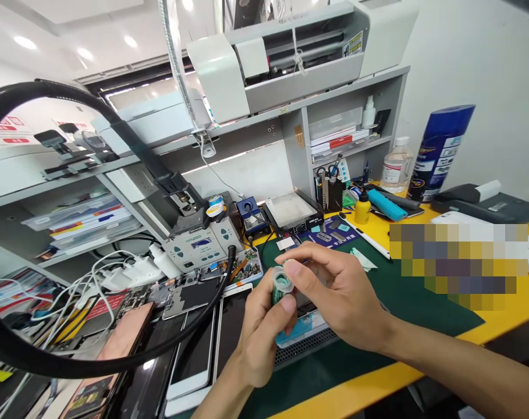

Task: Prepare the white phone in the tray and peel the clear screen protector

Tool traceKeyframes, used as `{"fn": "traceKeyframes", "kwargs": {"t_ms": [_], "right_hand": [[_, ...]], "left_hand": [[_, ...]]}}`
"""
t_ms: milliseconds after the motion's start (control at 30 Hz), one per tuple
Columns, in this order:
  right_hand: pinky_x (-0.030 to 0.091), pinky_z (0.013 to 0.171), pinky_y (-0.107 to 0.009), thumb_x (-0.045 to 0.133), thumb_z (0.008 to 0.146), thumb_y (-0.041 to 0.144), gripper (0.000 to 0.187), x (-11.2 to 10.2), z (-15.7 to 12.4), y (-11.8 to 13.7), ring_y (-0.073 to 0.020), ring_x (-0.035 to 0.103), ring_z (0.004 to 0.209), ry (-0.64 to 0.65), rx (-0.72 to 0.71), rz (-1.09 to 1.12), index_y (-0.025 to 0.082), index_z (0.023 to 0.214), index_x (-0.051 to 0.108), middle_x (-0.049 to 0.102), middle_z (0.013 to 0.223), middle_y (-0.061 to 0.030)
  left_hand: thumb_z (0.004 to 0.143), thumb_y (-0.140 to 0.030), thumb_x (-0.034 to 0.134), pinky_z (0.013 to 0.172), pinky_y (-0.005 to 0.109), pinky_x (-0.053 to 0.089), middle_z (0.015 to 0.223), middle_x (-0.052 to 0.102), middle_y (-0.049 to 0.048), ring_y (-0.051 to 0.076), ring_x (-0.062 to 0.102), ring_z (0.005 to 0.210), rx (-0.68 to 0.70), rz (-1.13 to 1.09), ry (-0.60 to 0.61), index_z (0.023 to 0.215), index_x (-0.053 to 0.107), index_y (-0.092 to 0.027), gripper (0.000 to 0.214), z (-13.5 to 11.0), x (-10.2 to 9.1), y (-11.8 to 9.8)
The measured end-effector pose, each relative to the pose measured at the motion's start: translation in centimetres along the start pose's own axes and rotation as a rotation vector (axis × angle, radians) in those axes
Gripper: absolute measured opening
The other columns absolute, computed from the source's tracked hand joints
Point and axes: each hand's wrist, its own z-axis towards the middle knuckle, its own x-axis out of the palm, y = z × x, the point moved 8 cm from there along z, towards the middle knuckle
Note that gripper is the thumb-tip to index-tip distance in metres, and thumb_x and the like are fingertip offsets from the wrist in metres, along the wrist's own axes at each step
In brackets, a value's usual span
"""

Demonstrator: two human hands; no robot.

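Observation:
A small green tube [282, 281] with a wide translucent rim stands roughly upright in my left hand [261, 331], its open end facing me. My left thumb and fingers are wrapped around its body. At the rim, the thumb and forefinger of my right hand [340, 288] come together in a pinch; whether something small is between them I cannot make out. Below both hands lies a flat device with a black perforated edge [305, 347] and a light blue patch, partly covered by my hands, on the dark green mat [404, 294].
A black flexible hose [159, 361] loops across the left side from a hot-air station [201, 247]. Phones and a white-framed screen [194, 349] crowd the left. Behind are a yellow bottle [362, 209], a white pen [364, 235], a blue spray can [441, 152] and shelves. One right-hand patch is pixelated.

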Motion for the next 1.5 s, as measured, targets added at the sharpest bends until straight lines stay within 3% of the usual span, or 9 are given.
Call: {"fn": "traceKeyframes", "kwargs": {"t_ms": [200, 333, 533, 700, 833, 1067, 1300, 1500], "right_hand": [[0.052, 0.047, -0.018, 0.062, 0.095, 0.038, 0.021, 0.1, 0.0, -0.5, -0.0111, 0.061, 0.057, 0.038, 0.086, 0.040, 0.019, 0.096, 0.070, 0.065, 0.074, -0.0014], [0.052, 0.050, -0.019, 0.063, 0.094, 0.041, 0.023, 0.1, 0.1, -0.5, -0.0111, 0.061, 0.058, 0.055, 0.141, 0.064, 0.018, 0.094, 0.068, 0.065, 0.073, -0.0004], [0.053, 0.060, -0.020, 0.065, 0.093, 0.039, 0.021, -0.4, 0.5, -0.7, -0.0120, 0.065, 0.067, 0.005, 0.098, 0.002, 0.020, 0.096, 0.072, 0.070, 0.081, -0.0012], [0.055, 0.073, -0.024, 0.066, 0.092, 0.037, 0.020, -0.4, 1.1, -1.3, -0.0151, 0.069, 0.080, 0.005, 0.063, 0.000, 0.019, 0.098, 0.073, 0.074, 0.091, -0.0030], [0.054, 0.074, -0.023, 0.064, 0.093, 0.037, 0.021, -0.2, 1.6, -1.7, -0.0143, 0.069, 0.082, 0.039, 0.071, 0.032, 0.018, 0.099, 0.071, 0.074, 0.091, -0.0022], [0.054, 0.075, -0.022, 0.064, 0.094, 0.036, 0.020, -0.3, 1.9, -1.8, -0.0137, 0.068, 0.084, 0.027, 0.032, -0.007, 0.018, 0.100, 0.070, 0.074, 0.094, -0.0025], [0.055, 0.073, -0.025, 0.066, 0.091, 0.039, 0.024, -0.3, 2.2, -2.5, -0.0156, 0.069, 0.083, 0.053, 0.074, 0.023, 0.017, 0.099, 0.071, 0.076, 0.092, -0.0037], [0.056, 0.075, -0.027, 0.068, 0.089, 0.039, 0.024, -0.4, 2.4, -2.3, -0.0165, 0.069, 0.085, 0.063, 0.085, 0.039, 0.017, 0.097, 0.072, 0.076, 0.092, -0.0041]], "left_hand": [[0.090, -0.041, 0.059, 0.047, 0.025, 0.031, 0.057, 0.032, -0.0059, 0.009, 0.029, 0.048, -0.070, -0.249, 0.026, 0.084, 0.052, -0.019, 0.023, 0.3, 1.2, 0.0], [0.088, -0.042, 0.060, 0.045, 0.024, 0.030, 0.057, 0.033, -0.0056, 0.009, 0.028, 0.047, -0.111, -0.305, 0.029, 0.082, 0.050, -0.019, 0.026, 0.3, 1.6, -0.1], [0.094, -0.042, 0.053, 0.049, 0.024, 0.031, 0.062, 0.033, -0.0050, 0.010, 0.029, 0.052, -0.089, -0.194, -0.024, 0.093, 0.051, -0.019, 0.023, 0.1, 0.9, -0.3], [0.100, -0.045, 0.045, 0.050, 0.024, 0.031, 0.064, 0.032, -0.0052, 0.010, 0.029, 0.054, -0.112, -0.056, -0.099, 0.089, 0.049, -0.020, 0.028, 0.2, -0.2, 0.2], [0.100, -0.047, 0.046, 0.051, 0.024, 0.030, 0.066, 0.031, -0.0056, 0.010, 0.029, 0.056, -0.137, 0.011, -0.132, 0.092, 0.049, -0.020, 0.028, 0.3, -0.8, 0.5], [0.101, -0.046, 0.046, 0.052, 0.025, 0.029, 0.066, 0.034, -0.0060, 0.009, 0.031, 0.056, -0.109, 0.133, -0.135, 0.078, 0.039, -0.021, 0.034, 0.6, -1.3, 0.3], [0.099, -0.047, 0.048, 0.051, 0.025, 0.031, 0.066, 0.032, -0.0065, 0.010, 0.030, 0.055, -0.138, 0.028, -0.090, 0.083, 0.041, -0.022, 0.031, 0.6, -1.1, 0.3], [0.100, -0.049, 0.047, 0.051, 0.025, 0.030, 0.065, 0.032, -0.0072, 0.009, 0.029, 0.054, -0.105, 0.086, -0.091, 0.084, 0.043, -0.022, 0.031, 0.9, -1.0, 0.0]]}}
